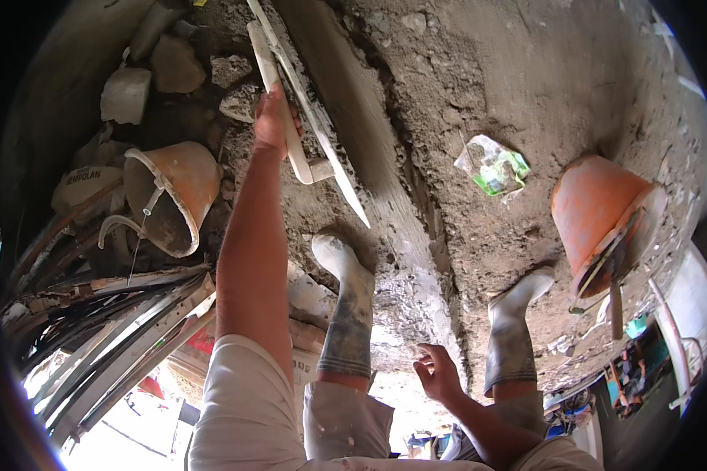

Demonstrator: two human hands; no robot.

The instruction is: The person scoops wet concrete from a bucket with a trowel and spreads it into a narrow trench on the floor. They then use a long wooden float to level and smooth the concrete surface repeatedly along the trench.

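Long float [308, 106], pale, dirty, thin blade seen near edge-on, lower end tapering to a point. Bar handle [294, 149] gripped midway, joined by a short block [322, 169]. Tilted, lying along left side of mortar ledge [353, 102]; contact with ledge hard to tell.

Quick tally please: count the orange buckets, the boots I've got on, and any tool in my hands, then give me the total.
Orange buckets: 2
Boots: 2
Held tools: 1, a long float in your left hand
Total: 5
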